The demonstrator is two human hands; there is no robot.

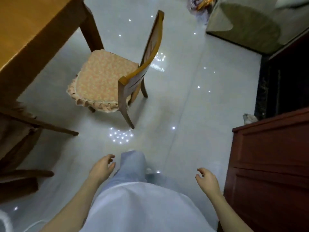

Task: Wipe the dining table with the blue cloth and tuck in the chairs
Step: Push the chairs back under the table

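Left hand (pixel 103 166) relaxed, empty | right hand (pixel 207 180) relaxed, empty, both free to grip | cushioned chair (pixel 107 77) far centre, standing right of dining table (pixel 25 30), not yet tucked | blue cloth out of view

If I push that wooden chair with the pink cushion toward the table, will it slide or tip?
The chair will probably slide readily: its thin legs stand on glossy tile floor. Pushed high on the tall backrest it may tilt, so push low. The frilled cushion looks soft and loose, so it might shift.
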